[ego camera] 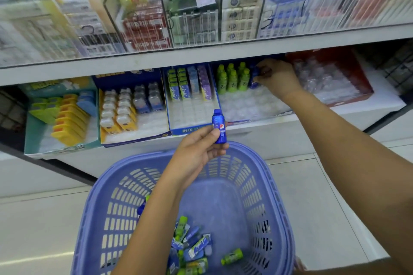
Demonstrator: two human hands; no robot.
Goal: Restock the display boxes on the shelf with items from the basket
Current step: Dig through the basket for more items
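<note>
Now left hand (199, 149) pinches blue bottle (219, 126) over basket (264, 164); right hand (277, 77) grips second bottle (254, 78) on shelf (383, 102).

green bottles (232, 80): "2"; blue box (190, 131): "解压"

Left hand (196, 152) pinching blue bottle (219, 127), basket (250, 185) below

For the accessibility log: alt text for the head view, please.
The right hand grips a blue bottle beside green bottles in a display box on the shelf. The left hand holds a second blue bottle above a purple basket with small items in it.
</note>
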